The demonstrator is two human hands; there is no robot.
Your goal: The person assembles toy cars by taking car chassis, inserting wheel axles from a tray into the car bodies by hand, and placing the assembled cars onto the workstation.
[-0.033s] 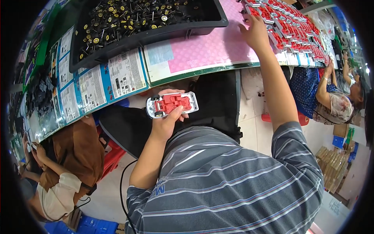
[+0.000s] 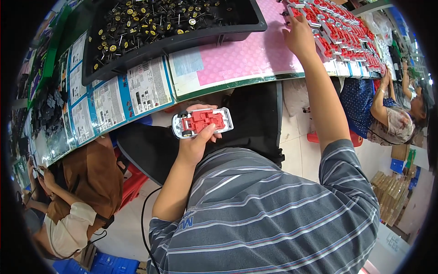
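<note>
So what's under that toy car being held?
The left hand is under the toy car; its thumb reaches over the near edge and fingers show past the far edge. The car's downward side and most of the palm are covered.

Car (image 2: 204, 121): red underside, silver-white shell (image 2: 229, 118), black tyres (image 2: 187, 134).
Car rows (image 2: 337, 34): red and silver-white, repeating in lines.
Tray (image 2: 237, 31): plain black.
Axle wheels (image 2: 155, 18): black, yellow hubs; one, to my eye, whitish.
Mat (image 2: 246, 57): pink, mottled paler.
Sheets (image 2: 108, 102): white, blue-banded.
Table edge (image 2: 232, 88): dark green.
Shirt (image 2: 269, 205): dark grey, striped white, blue and reddish.
Neighbours' clothing: dress (image 2: 356, 102), navy, white-dotted; blouse (image 2: 397, 125), cream, brownish patterning; skirt (image 2: 91, 169), brown.
Stool (image 2: 132, 185): red.
</note>
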